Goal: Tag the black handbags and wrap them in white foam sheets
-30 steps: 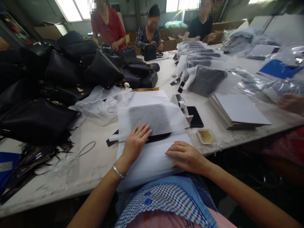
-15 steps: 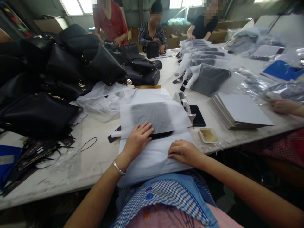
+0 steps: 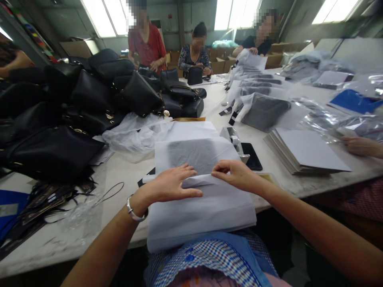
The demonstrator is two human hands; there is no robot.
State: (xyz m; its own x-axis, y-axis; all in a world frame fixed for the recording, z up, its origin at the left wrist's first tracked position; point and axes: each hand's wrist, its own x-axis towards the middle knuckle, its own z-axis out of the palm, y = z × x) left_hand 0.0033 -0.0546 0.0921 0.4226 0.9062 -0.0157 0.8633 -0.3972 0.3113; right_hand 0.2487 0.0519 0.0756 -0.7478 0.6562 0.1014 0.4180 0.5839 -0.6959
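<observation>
A dark flat item [image 3: 191,153] shows through thin white paper in front of me. The paper's near edge is folded up over it. My left hand [image 3: 176,184], palm down, rests on the paper at the left with thumb and fingers spread. At the right, my right hand [image 3: 231,172] pinches the folded edge of the white paper [image 3: 206,181]. More white sheets [image 3: 200,215] lie beneath, reaching over the table's front edge. A dark tag [image 3: 146,178] sticks out at the left of the wrapped item.
Black handbags [image 3: 50,153] are heaped at the left. A tape dispenser [image 3: 233,137], grey boards [image 3: 311,149] and paper-wrapped items [image 3: 265,111] stand to the right. Several people work around the table; one person's hand [image 3: 362,146] is at the right.
My right hand has moved up from the lower sheets, bringing the paper's near edge over the item. My left hand has turned sideways, thumb spread. The view has tilted up slightly.
</observation>
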